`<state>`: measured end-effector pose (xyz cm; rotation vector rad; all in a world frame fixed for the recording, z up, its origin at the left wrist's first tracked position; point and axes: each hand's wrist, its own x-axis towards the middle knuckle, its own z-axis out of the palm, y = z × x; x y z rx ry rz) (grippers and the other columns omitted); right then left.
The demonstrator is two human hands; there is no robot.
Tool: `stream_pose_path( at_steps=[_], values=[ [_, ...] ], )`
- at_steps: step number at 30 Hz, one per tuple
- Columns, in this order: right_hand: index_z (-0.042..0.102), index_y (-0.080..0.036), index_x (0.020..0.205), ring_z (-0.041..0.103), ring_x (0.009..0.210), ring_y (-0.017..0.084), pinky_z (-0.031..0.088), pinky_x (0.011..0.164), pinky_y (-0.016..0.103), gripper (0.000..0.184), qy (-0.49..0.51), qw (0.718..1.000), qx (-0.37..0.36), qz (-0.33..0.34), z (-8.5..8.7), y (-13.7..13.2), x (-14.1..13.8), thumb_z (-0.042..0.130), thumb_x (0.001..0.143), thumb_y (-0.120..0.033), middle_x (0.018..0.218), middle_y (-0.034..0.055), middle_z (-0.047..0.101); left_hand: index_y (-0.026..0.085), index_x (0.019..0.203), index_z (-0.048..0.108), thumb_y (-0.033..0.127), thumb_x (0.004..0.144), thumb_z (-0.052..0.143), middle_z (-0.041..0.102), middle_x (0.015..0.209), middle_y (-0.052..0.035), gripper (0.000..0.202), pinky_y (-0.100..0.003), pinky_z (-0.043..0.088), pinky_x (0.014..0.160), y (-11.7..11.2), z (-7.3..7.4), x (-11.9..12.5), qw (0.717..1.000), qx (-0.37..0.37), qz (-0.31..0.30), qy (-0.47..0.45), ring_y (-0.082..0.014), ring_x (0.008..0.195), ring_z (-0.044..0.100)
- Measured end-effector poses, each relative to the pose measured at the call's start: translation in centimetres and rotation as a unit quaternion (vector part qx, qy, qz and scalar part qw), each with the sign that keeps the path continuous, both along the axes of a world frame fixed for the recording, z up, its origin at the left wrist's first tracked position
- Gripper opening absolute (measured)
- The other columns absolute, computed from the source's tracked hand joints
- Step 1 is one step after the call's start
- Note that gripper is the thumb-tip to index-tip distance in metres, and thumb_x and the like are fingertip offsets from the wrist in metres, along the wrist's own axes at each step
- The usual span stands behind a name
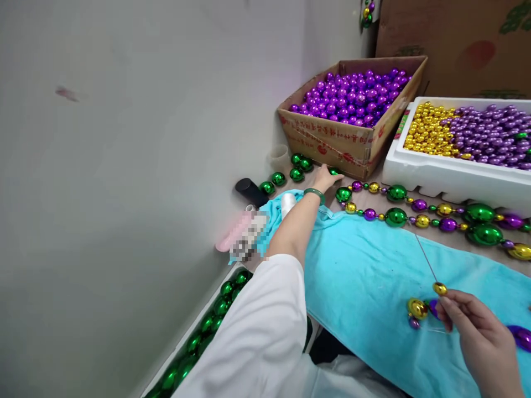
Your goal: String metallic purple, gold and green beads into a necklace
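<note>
My left hand (326, 178) reaches out to the front of the cardboard box, its fingers and thumb around a shiny green bead (333, 172). My right hand (477, 320) is closed in a pinch on a long thin needle (426, 258), which points up and away. A small gold bead (440, 288) sits on the needle at my fingertips. Just below and left of these fingers are a larger gold bead (417, 309), a small purple bead (414, 323) and part of another purple one. A light blue cloth (365, 271) lies beneath my right hand.
Purple balls fill the cardboard box (327, 138). A white foam box (440, 174) holds gold and purple beads. A finished-looking bead strand (396, 216) lies along the cloth's far edge. Left are loose green beads (278, 178), a black cylinder (251, 192), a thread spool (287, 204) and the wall (145, 138).
</note>
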<state>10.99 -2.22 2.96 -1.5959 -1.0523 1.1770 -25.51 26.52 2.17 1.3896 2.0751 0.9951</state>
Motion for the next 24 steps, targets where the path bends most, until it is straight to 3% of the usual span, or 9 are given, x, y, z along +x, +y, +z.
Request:
stream_pose_path(
  at_steps=[5,7,9,10,12,13,15,18,24],
  values=[
    [0.069,-0.019,0.087,0.057,0.057,0.013,0.049,0.05,0.021,0.029,-0.017,1.0,0.008,0.006,0.2,-0.4,0.6,0.073,0.075,-0.044,0.069,0.0029,0.062,0.011,0.114,0.054,0.017,0.062,0.077,0.057,0.127,-0.0184,0.057,-0.039,0.041,0.102,-0.5,0.6,1.1,0.998,0.014,0.016,-0.066,-0.0288,0.122,0.053],
    [0.069,-0.019,0.087,0.054,0.054,0.012,0.047,0.046,0.021,0.027,-0.022,1.0,0.02,0.008,0.3,-0.5,0.6,0.072,0.076,-0.044,0.067,0.0027,0.062,0.014,0.114,0.054,0.027,0.074,0.069,0.059,0.125,-0.0142,0.045,-0.036,0.047,0.096,-2.3,1.6,2.1,0.994,0.023,0.002,-0.106,-0.0237,0.115,0.058],
    [0.069,-0.019,0.085,0.052,0.051,0.012,0.045,0.043,0.021,0.025,-0.015,0.999,0.035,0.013,0.4,-0.6,0.4,0.072,0.076,-0.043,0.064,0.0023,0.061,0.016,0.109,0.057,0.037,0.083,0.057,0.064,0.113,-0.0093,0.033,-0.033,0.052,0.086,-5.2,2.8,3.6,0.972,0.026,-0.04,-0.231,-0.0185,0.099,0.064],
    [0.069,-0.019,0.084,0.051,0.05,0.012,0.044,0.043,0.022,0.024,-0.007,0.999,0.043,0.018,0.4,-0.6,0.2,0.072,0.077,-0.042,0.063,0.002,0.061,0.017,0.106,0.059,0.04,0.085,0.053,0.066,0.107,-0.0078,0.032,-0.032,0.053,0.083,-6.9,3.4,4.6,0.933,0.023,-0.07,-0.353,-0.0169,0.091,0.065],
    [0.068,-0.019,0.083,0.052,0.051,0.012,0.044,0.044,0.022,0.022,0.01,0.998,0.056,0.029,0.6,-0.7,-0.3,0.07,0.078,-0.04,0.062,0.0017,0.06,0.016,0.099,0.063,0.048,0.087,0.048,0.068,0.094,-0.0072,0.037,-0.033,0.054,0.079,-10.5,4.5,6.7,0.806,-0.012,-0.117,-0.58,-0.0163,0.08,0.065],
    [0.068,-0.019,0.084,0.052,0.052,0.012,0.044,0.045,0.023,0.021,0.012,0.997,0.062,0.035,0.7,-0.8,-0.5,0.069,0.079,-0.039,0.063,0.0016,0.06,0.015,0.096,0.064,0.052,0.088,0.046,0.068,0.089,-0.0081,0.043,-0.034,0.054,0.077,-12.2,5.0,7.8,0.746,-0.041,-0.123,-0.653,-0.0167,0.077,0.065],
    [0.068,-0.019,0.085,0.053,0.054,0.012,0.044,0.046,0.023,0.019,0.006,0.997,0.069,0.044,0.9,-1.2,-0.8,0.069,0.08,-0.037,0.065,0.0018,0.061,0.012,0.09,0.066,0.06,0.089,0.041,0.069,0.082,-0.0105,0.054,-0.033,0.054,0.074,-15.2,5.6,10.2,0.668,-0.096,-0.109,-0.73,-0.0179,0.073,0.065],
    [0.069,-0.019,0.085,0.054,0.055,0.012,0.043,0.048,0.023,0.019,-0.011,0.997,0.069,0.041,1.1,-2.0,-0.8,0.068,0.08,-0.037,0.065,0.0017,0.061,0.01,0.083,0.067,0.066,0.089,0.039,0.069,0.077,-0.0115,0.062,-0.031,0.052,0.069,-18.3,6.0,13.1,0.615,-0.136,-0.077,-0.773,-0.0179,0.07,0.065],
    [0.069,-0.018,0.083,0.051,0.053,0.011,0.041,0.048,0.023,0.018,-0.028,0.997,0.059,0.038,1.3,-3.5,-0.1,0.068,0.08,-0.036,0.06,0.0001,0.059,0.01,0.08,0.067,0.066,0.09,0.036,0.069,0.072,-0.0108,0.065,-0.03,0.051,0.065,-20.7,6.0,15.7,0.581,-0.134,-0.063,-0.8,-0.0178,0.067,0.064]
  ],
)
